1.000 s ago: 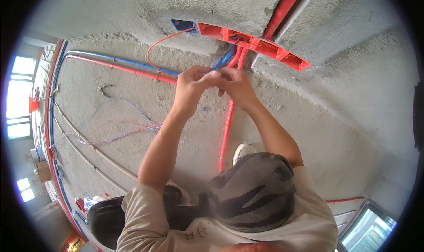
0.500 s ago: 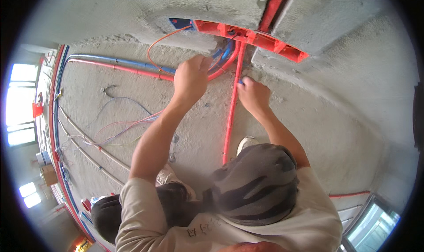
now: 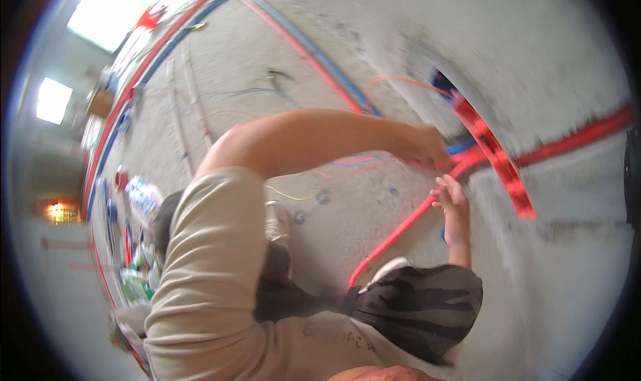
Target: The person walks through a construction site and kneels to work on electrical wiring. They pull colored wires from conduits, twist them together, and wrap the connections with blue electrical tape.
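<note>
My left hand (image 3: 427, 147), smeared by motion, reaches across to the junction of red conduits (image 3: 473, 157) and blue conduit (image 3: 459, 147) at the wall base, below a curved strip of red junction boxes (image 3: 493, 153) with a dark blue box (image 3: 442, 81) at its end. What its fingers hold cannot be made out. Beneath it my right hand (image 3: 453, 202) has its fingers spread beside a red pipe (image 3: 394, 237) running over the concrete floor. A small blue item (image 3: 443, 233) shows beside my right wrist, partly hidden.
Red and blue conduits (image 3: 304, 44) and pale pipes (image 3: 175, 114) run along the floor, with loose thin wires (image 3: 290, 194) between them. Plastic packages (image 3: 142, 197) and other clutter lie at the left, near a cardboard box (image 3: 100, 104). A grey rendered wall (image 3: 547, 54) rises at the right.
The view has swung and tilted, so the boxes now stand steeply at the right. My hands, together a second ago, have parted; my left arm stretches rightward and my right hand's fingers have spread.
</note>
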Demonstrator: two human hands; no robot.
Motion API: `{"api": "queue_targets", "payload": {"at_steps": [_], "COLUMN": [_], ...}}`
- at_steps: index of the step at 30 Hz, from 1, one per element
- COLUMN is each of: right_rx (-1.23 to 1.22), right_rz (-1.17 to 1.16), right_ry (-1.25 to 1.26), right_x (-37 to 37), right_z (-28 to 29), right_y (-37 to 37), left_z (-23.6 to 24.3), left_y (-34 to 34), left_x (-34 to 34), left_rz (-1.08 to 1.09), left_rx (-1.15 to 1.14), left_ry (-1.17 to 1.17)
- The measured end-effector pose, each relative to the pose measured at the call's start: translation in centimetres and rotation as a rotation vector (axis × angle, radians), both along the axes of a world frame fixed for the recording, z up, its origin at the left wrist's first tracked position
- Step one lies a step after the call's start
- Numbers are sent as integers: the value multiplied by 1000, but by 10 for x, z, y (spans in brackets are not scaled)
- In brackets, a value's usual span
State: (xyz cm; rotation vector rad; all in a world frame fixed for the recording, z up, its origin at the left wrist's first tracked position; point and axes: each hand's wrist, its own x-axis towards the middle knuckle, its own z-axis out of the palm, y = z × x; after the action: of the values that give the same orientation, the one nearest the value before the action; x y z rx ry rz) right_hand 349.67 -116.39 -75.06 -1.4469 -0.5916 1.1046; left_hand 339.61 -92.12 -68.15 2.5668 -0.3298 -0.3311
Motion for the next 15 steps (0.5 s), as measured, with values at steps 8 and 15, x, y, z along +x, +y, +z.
{"api": "queue_targets", "payload": {"at_steps": [8, 15], "right_rx": [591, 271], "right_rz": [91, -351], "right_ry": [893, 770], "right_x": [46, 105], "right_z": [97, 69], "right_y": [64, 39], "left_z": [84, 151], "left_y": [54, 215], "left_x": [-149, -466], "left_rz": [706, 1283], "left_rx": [-131, 412], "left_ry": [303, -293]}}
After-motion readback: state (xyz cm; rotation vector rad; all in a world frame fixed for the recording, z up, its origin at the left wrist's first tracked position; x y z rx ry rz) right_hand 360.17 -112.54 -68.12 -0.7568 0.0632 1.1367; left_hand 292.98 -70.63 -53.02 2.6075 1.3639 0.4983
